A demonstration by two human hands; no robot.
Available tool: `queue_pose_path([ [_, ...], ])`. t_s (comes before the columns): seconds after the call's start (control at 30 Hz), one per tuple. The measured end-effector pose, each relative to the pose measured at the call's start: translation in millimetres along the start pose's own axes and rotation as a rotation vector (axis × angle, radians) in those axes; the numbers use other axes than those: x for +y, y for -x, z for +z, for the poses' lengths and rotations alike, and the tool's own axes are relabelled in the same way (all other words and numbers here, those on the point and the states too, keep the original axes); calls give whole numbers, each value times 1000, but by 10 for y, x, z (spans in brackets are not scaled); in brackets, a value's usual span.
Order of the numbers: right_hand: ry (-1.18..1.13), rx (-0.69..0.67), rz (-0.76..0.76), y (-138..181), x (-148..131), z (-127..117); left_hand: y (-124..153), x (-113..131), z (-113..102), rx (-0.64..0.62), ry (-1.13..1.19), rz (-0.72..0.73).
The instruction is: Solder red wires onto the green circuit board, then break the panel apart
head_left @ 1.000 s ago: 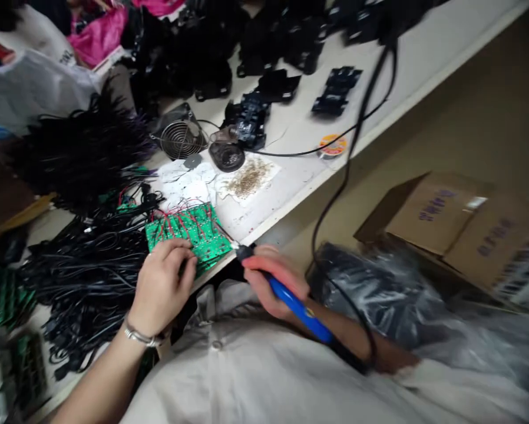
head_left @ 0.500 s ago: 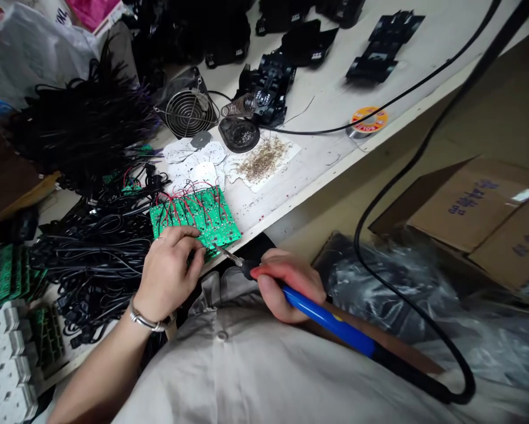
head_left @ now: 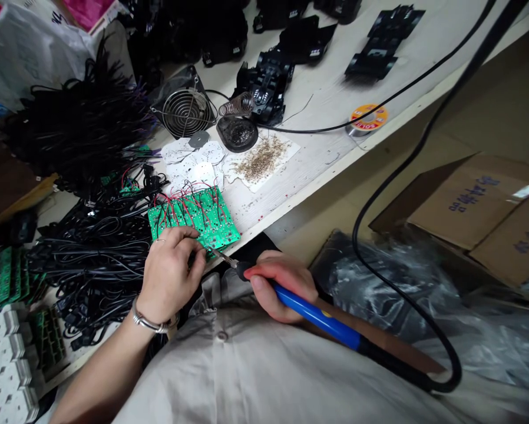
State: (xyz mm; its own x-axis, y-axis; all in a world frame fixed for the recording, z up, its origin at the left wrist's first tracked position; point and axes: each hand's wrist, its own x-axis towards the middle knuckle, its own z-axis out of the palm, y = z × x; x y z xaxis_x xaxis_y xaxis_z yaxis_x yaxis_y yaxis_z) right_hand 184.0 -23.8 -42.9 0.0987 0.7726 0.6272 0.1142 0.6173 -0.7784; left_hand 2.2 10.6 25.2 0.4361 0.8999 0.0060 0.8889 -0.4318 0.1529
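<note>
The green circuit board (head_left: 194,219) lies at the near edge of the worktop (head_left: 317,159), just right of the black cables (head_left: 92,247). The left hand (head_left: 169,274) pinches at the board's near edge. The right hand (head_left: 280,285) grips the blue soldering iron (head_left: 308,312), its tip touching that edge.

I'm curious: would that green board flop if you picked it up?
Probably stiff: the green board lies flat where the left hand touches it. Its red wires look floppy and might snag. It looks thin, so likely light, sliding easily.

Left hand (head_left: 169,274) palm down, fingers curled; right hand (head_left: 282,281) closed in grip, index finger forward
</note>
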Motion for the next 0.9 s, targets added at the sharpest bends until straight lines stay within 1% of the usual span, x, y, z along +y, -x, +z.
queue_pose_path([
  [0.2,25,-22,-20,-27,-4,-1,-5,-9,0,-4,4,-1],
  [0.43,6,-6,-37,-15,9,6,-6,-11,6,-6,-3,-6],
  [0.57,-9,-29,-35,-13,5,-11,-2,-10,7,-8,-5,-12],
  [0.73,10,55,4,-12,11,-36,-10,3,-3,-15,-13,-27],
  [0.9,-3,76,25,0,21,-33,-17,16,-13,-39,-29,-38],
])
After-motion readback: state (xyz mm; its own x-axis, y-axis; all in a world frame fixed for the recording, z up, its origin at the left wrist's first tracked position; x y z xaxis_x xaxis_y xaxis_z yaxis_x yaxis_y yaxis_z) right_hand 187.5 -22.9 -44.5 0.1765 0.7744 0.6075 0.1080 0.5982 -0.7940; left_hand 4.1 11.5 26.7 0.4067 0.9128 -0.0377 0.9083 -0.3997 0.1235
